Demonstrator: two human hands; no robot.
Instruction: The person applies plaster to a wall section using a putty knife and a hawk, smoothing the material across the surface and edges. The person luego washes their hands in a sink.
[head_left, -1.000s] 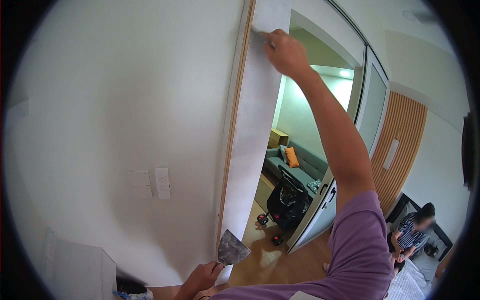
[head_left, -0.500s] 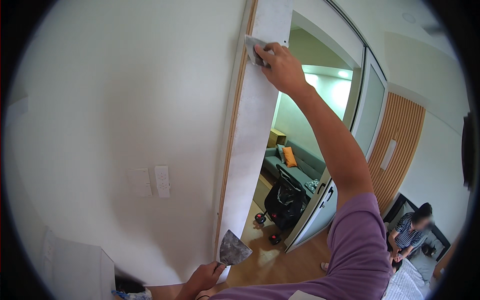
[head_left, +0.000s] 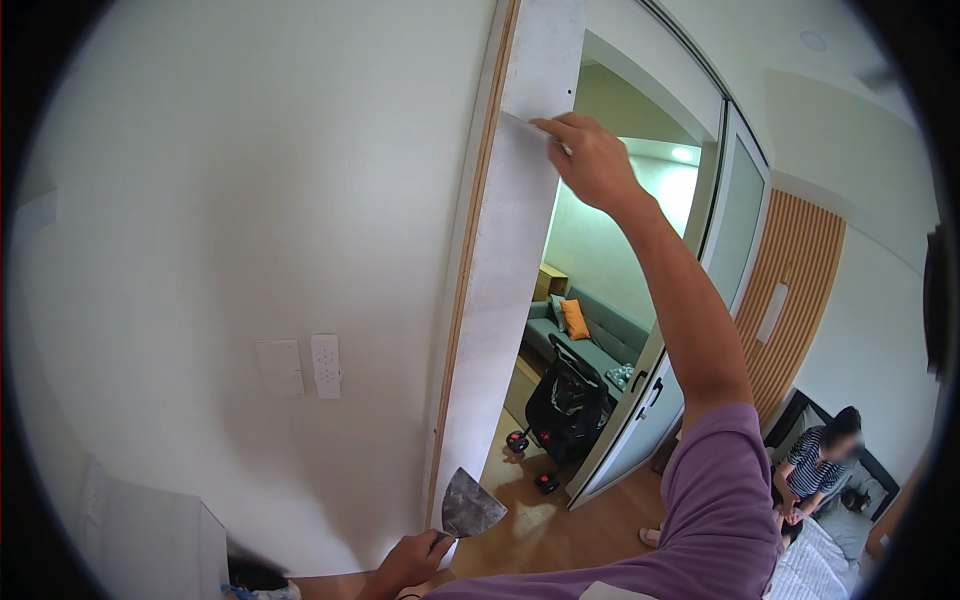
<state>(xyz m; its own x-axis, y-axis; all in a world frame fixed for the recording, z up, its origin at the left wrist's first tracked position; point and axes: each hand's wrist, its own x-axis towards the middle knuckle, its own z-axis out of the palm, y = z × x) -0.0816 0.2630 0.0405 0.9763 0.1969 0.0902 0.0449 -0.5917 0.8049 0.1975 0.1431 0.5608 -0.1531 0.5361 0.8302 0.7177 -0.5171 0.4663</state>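
My right hand is raised high, its fingers closed on a putty knife seen almost edge-on against the upper white panel of the doorway jamb, which has a strip of bare wood along its left edge. Low in the view, my left hand grips a second putty knife, whose wide, mottled grey blade points upward in front of the panel's lower part.
A white wall with socket plates is at left. Through the doorway are a stroller and green sofa. At right are a frosted sliding door, a slatted wood panel and a person sitting on a bed.
My right hand has moved down along the panel with its putty knife, which has turned edge-on. My left hand and its knife have shifted only slightly.
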